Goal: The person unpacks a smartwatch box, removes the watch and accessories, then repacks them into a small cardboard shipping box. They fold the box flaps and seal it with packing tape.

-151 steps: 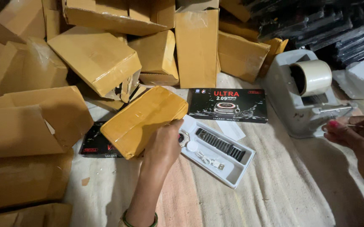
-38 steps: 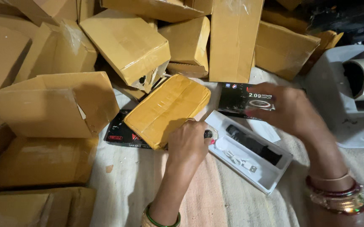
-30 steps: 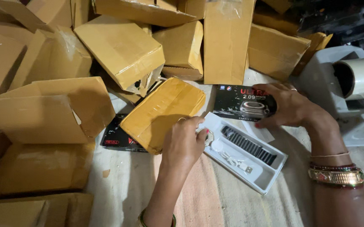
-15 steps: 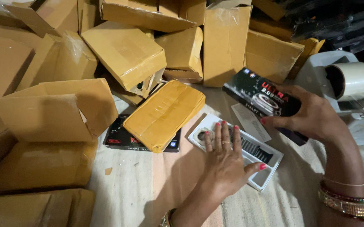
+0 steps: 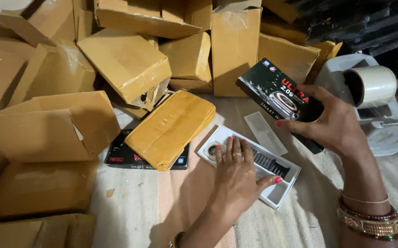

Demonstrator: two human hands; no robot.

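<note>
Far left: heap of creased brown cardboard cartons [image 5: 47,133], some torn open, matte and dented. Next, a flat packet wrapped in glossy tan tape [image 5: 169,128], rectangular, lying tilted on top of a black printed carton [image 5: 121,158]. Surface is a coarse woven beige cloth [image 5: 130,206]. Centre: left hand [image 5: 235,177] flat, fingers spread, pressing down on a white plastic tray [image 5: 279,195] with a watch and dark ribbed strap seated in it. White paper slip [image 5: 265,133] just beside the tray. Right hand [image 5: 334,126] grips a glossy black rectangular box [image 5: 277,94], held tilted above the tray. Far right: grey tape dispenser [image 5: 385,128] with a white roll.
</note>
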